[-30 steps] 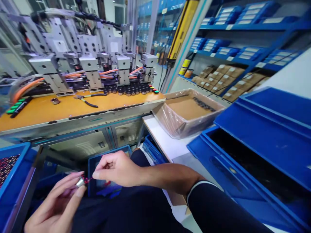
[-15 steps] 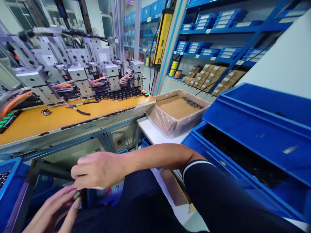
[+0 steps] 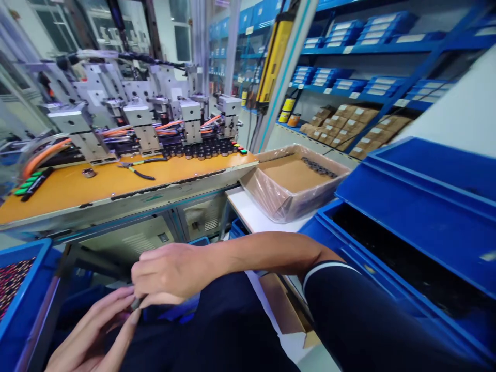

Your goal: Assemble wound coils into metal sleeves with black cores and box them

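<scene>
Low on the left, my left hand (image 3: 96, 333) pinches a small grey part (image 3: 136, 303) between thumb and fingertips. Its exact kind is too small and blurred to tell. My right hand (image 3: 168, 274) reaches across from the right with fingers curled, and its closed fingertips meet the left ones at the same part. The right fingers partly cover the piece. Both hands are above my lap, below the front edge of the orange-topped workbench (image 3: 73, 194).
On the bench are cutting pliers (image 3: 141, 170), a single round metal part (image 3: 89, 173), several dark round parts (image 3: 201, 151) and a machine (image 3: 143, 121). A plastic-lined carton (image 3: 271, 204) stands right of it. Blue bins (image 3: 29, 281) flank me; one at right (image 3: 418, 186) is stacked.
The whole view has shifted, so bench and bins appear farther right. Both hands stay together at the small part, the fingertips now closer around it.
</scene>
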The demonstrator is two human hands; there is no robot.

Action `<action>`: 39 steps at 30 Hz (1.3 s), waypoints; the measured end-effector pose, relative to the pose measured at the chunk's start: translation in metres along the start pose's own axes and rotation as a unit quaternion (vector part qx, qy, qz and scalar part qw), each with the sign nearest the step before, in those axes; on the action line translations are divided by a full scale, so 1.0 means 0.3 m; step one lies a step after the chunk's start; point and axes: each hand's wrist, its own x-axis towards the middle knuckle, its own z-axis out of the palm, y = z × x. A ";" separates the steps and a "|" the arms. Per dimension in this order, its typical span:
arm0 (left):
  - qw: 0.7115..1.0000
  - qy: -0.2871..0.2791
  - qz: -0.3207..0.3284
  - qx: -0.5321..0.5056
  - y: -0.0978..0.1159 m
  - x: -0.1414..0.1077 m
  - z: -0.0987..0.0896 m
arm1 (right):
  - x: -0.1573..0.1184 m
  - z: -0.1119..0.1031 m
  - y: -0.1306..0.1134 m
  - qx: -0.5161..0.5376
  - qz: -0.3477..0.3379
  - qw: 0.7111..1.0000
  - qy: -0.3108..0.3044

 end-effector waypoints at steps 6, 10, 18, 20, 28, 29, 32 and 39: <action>0.998 -0.031 0.039 0.035 0.055 0.013 -0.016 | -0.020 0.054 -0.011 0.089 0.030 0.992 0.080; 0.999 -0.014 0.026 0.031 0.051 -0.001 -0.009 | -0.022 0.042 -0.019 0.076 0.030 0.991 0.110; 0.999 -0.030 0.026 0.015 0.054 -0.005 -0.013 | -0.009 0.060 -0.015 0.035 -0.005 0.991 0.130; 0.999 -0.032 0.023 0.012 0.054 -0.007 -0.015 | -0.005 0.063 -0.019 0.070 0.000 0.990 0.123; 0.998 -0.019 0.068 0.002 0.065 -0.006 -0.021 | 0.006 0.016 -0.058 0.504 0.349 0.787 -0.071; 0.997 -0.019 0.077 0.002 0.068 -0.005 -0.024 | 0.010 0.006 -0.041 0.536 0.364 0.754 -0.107; 0.997 0.002 0.082 0.002 0.074 -0.002 -0.033 | 0.043 -0.038 0.081 0.426 0.352 0.831 -0.068; 0.997 0.075 0.013 0.005 0.087 -0.024 -0.057 | 0.191 -0.092 0.559 -0.011 0.442 0.894 0.065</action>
